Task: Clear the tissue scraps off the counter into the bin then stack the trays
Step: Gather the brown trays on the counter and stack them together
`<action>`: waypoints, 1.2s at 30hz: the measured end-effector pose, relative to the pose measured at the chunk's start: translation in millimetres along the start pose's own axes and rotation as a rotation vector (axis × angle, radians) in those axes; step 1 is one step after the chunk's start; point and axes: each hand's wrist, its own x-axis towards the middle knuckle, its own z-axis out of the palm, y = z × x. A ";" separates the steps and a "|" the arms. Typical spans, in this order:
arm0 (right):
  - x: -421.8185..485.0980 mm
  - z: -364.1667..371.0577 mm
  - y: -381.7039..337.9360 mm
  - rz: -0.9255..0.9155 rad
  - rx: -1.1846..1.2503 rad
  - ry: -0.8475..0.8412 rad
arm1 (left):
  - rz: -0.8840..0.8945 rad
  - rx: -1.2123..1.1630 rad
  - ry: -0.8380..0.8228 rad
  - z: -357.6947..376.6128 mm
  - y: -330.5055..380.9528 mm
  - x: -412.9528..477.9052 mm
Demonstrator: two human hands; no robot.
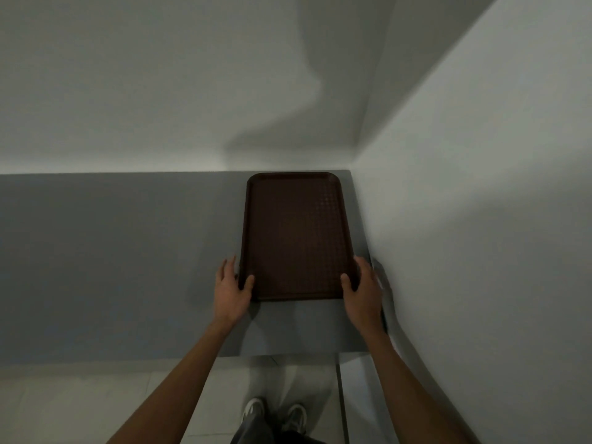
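Brown tray (296,235) lies on the grey desk (112,251), tucked in the wall corner. Left grip (232,288) and right grip (362,285) clamp its near corners. Stacking stage, seemingly; next needs a level 2-handed lift.

One brown tray (296,235) on one grey counter (112,267); whether others lie beneath it cannot be told; two bare hands at the tray's near corners, left hand (232,294) and right hand (363,293); two white walls, back wall (128,91) beyond the tray, side wall (480,187) to its right; two pale shoes nearer than the tray, left shoe (253,410) and right shoe (296,418).
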 end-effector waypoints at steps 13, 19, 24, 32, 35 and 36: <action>-33.1 -7.1 7.0 0.192 0.112 -0.109 | -0.163 -0.218 -0.014 -7.9 -33.5 -20.6; -62.1 -7.2 16.0 0.197 0.103 -0.100 | -0.169 -0.325 0.002 -12.5 -53.6 -41.0; -80.0 -8.8 16.2 0.226 0.173 -0.067 | -0.215 -0.420 -0.005 -8.8 -67.5 -55.6; -88.6 -10.9 18.0 0.223 0.162 -0.062 | -0.200 -0.466 -0.005 -7.6 -76.7 -64.6; -85.0 -5.9 25.8 0.242 0.160 -0.062 | -0.211 -0.470 -0.001 -5.3 -77.7 -61.6; -83.6 -4.9 26.7 0.244 0.156 -0.061 | -0.212 -0.466 0.006 -5.5 -74.6 -62.3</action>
